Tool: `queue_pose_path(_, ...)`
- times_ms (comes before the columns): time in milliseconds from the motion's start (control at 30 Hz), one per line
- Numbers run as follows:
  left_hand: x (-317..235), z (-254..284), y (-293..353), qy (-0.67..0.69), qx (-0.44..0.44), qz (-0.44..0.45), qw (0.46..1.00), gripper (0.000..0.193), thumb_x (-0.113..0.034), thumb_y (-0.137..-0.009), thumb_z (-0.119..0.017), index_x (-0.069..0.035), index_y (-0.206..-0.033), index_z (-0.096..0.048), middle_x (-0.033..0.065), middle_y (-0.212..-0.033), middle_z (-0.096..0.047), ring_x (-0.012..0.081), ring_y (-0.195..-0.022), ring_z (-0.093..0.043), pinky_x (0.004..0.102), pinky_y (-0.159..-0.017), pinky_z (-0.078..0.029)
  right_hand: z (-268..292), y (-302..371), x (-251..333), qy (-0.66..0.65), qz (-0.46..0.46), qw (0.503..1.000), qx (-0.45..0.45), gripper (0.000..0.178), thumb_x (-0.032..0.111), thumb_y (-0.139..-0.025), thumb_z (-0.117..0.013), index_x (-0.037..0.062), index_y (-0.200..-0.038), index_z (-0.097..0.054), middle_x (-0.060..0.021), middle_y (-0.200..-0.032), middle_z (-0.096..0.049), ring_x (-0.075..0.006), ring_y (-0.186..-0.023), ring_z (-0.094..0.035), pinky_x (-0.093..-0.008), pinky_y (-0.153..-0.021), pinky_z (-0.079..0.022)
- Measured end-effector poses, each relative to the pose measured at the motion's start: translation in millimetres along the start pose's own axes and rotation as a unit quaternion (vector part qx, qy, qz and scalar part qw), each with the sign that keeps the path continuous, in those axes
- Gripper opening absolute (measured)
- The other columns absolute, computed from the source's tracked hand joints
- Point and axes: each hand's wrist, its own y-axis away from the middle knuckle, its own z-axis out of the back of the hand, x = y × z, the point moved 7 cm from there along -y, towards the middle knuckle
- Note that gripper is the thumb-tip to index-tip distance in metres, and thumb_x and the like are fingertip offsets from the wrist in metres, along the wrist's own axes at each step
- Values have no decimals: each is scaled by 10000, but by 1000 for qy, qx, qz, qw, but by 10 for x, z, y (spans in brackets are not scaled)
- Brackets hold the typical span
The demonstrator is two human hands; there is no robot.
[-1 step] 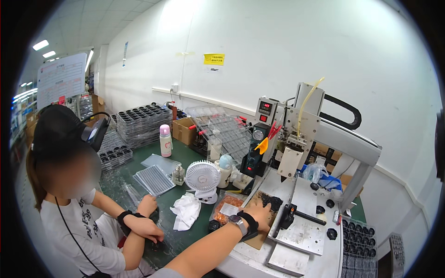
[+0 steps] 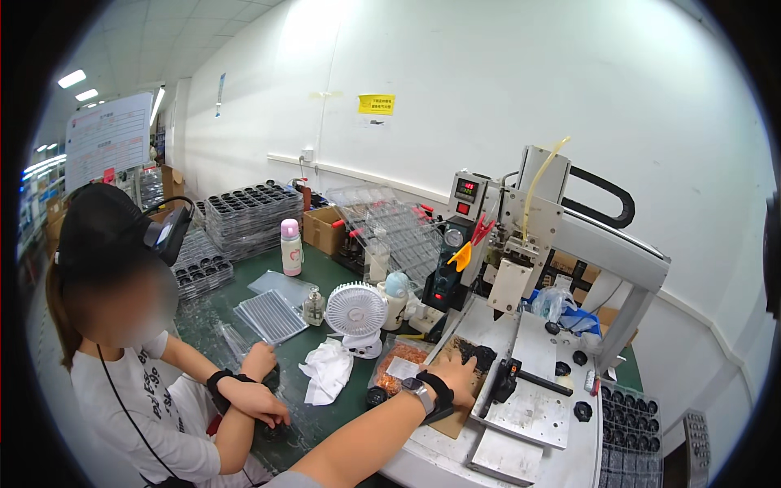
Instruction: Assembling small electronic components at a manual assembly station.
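My left hand [image 2: 455, 376], with a watch and a black band on its wrist, reaches in from the lower edge. Its fingers are apart and lie against a heap of small black parts [image 2: 480, 355] on a brown board [image 2: 450, 423]. What is beneath the fingertips is hidden. Just right of it, a black clamp-like fixture [image 2: 506, 381] with a dark bar is fixed on the metal plate [image 2: 521, 419] of a bench machine [image 2: 514, 283]. Beside my wrist lies a clear bag of small orange-copper parts [image 2: 399, 358]. My right hand is out of view.
A co-worker [image 2: 146, 390] sits at the left, hands together over the green table. A white fan [image 2: 356, 313], a white cloth [image 2: 327, 372] and a pink-capped bottle [image 2: 290, 248] stand between. Round black parts [image 2: 582, 411] lie on the machine; trays of them [image 2: 628, 423] are at right.
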Motion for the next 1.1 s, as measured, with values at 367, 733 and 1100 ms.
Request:
queue_pose_path(367, 216, 335, 94, 115, -136, 18, 984, 934, -442, -602, -723, -105, -1373, -318, 220, -1433, -217, 414, -1297, -279, 605, -950, -339, -22, 25, -24, 0, -12, 1000, 8, 608, 279, -727, -701, 37, -1220, -440, -214, -1355, -371, -441, -1271, -266, -605, -1024, -113)
queue_pose_path(733, 203, 444, 152, 287, -224, -33, 931, 787, -369, -590, -726, -40, -1258, -472, 211, -1285, -394, 390, -1203, -381, 423, -1004, -355, -38, 57, -25, 0, -24, 1000, 3, 605, 274, -734, -692, 34, -1227, -437, -185, -1357, -388, -430, -1289, -259, -601, -1042, -97)
queue_pose_path(1100, 205, 419, 124, 289, -237, -54, 926, 706, -363, -597, -716, -4, -1177, -532, 220, -1232, -426, 384, -1158, -408, 417, -993, -362, -37, 54, -25, 2, -21, 1000, 0, 634, 279, -743, -688, 37, -1257, -406, -186, -1372, -371, -423, -1294, -258, -584, -1053, -95)
